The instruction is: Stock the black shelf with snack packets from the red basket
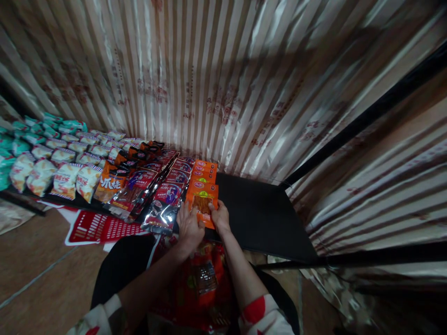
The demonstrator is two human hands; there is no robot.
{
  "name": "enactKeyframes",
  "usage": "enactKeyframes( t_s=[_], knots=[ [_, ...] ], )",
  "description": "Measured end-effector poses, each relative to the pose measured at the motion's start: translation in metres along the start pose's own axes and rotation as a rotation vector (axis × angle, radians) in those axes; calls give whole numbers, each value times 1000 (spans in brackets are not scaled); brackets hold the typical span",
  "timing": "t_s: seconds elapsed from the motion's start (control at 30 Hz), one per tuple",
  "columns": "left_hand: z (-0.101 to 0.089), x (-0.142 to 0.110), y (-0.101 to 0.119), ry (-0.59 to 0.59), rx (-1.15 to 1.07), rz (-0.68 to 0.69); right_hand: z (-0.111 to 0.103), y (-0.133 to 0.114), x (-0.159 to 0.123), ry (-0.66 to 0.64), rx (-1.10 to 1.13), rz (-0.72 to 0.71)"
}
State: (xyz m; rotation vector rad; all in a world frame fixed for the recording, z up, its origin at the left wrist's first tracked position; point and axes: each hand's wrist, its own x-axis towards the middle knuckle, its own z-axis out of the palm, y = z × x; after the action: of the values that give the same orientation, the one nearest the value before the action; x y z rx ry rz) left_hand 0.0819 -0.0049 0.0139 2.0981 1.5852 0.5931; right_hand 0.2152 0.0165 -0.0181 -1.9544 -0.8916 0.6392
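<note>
An orange snack packet (203,200) with a clear window showing brown sticks lies at the front of a row on the black shelf. My left hand (190,226) holds its lower left edge, fingers bent against it. At the right edge my right hand (220,216) grips the same packet, thumb on its face. More orange packets (206,168) overlap in a line behind it. Dark shiny snack packets (166,200) lie just left of my left hand. Below my forearms, between my knees, is a large red bag (199,284) with a clear window.
White snack bags (64,179) and teal bags (21,146) stand in rows at the left. A red basket (104,227) sits under the shelf (258,214), whose bare black surface extends right. Black poles (366,114) and a striped curtain (209,74) enclose it.
</note>
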Motion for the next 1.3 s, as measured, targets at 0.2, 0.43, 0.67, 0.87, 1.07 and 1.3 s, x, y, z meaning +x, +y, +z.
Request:
enactKeyframes(
  t_s=[0.2,0.43,0.67,0.87,1.07,1.3],
  knots=[
    [-1,12,1,8,41,75,-3,-17,4,29,-101,9],
    [-7,30,13,-18,49,92,-1,-28,9,25,-142,19],
    [-11,50,20,-77,80,109,3,-29,16,26,-150,6],
    [-10,70,27,-144,114,92,4,-35,16,28,-173,-2],
    [-4,93,30,-218,142,103,5,-33,17,40,-200,-1],
    [18,115,24,-230,192,141,5,-35,20,14,-185,11]
  ],
)
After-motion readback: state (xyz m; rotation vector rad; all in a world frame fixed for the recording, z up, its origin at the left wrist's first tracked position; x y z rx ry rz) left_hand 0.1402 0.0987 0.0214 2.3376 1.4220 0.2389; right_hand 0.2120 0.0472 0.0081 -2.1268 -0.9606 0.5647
